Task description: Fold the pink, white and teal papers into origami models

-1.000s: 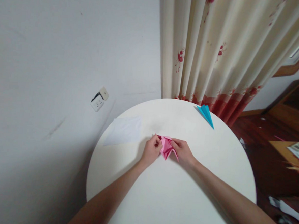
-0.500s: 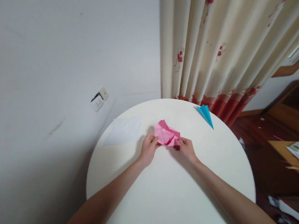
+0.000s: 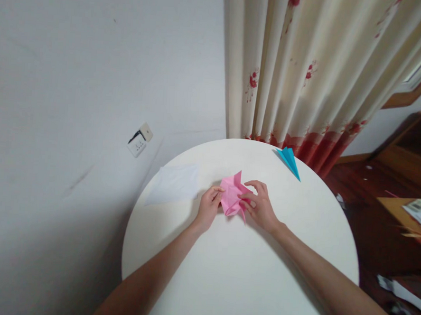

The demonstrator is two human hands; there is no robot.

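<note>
Both forearms reach in from the near edge over the round white table (image 3: 231, 282), bare, converging toward the middle of the tabletop.

Left hand (image 3: 208, 208): fingers curled, thumb and fingertips pinching the left edge of the pink folded paper (image 3: 232, 196). The grip looks like an anchor, holding the piece steady against the table so it does not slide.

Right hand (image 3: 260, 205): fingers loosely bent, tips meeting on the right flap of the same paper, thumb underneath or behind; a light pinch, not a flat press. Judged from the pose, this hand works a fold while the other braces.

Pink paper: sits between the two hands, just past the table's centre, partly lifted off the surface. Multi-layered, creased, with a flap standing up at the far side and a narrow point trailing down toward the near right. Lighter pink on the broad face, deeper pink in the folds near the right fingertips. Exact fold form cannot be read.

Further out, left: a white sheet of paper (image 3: 175, 183) lies flat, near the table's left rim, well apart from the hands.

Far right rim: a blue folded paper plane (image 3: 289, 162), pointed, lying untouched.

Beyond the table: cream curtain (image 3: 308, 73) with red flowers, and a wall socket (image 3: 139, 139) low on the white wall.
</note>
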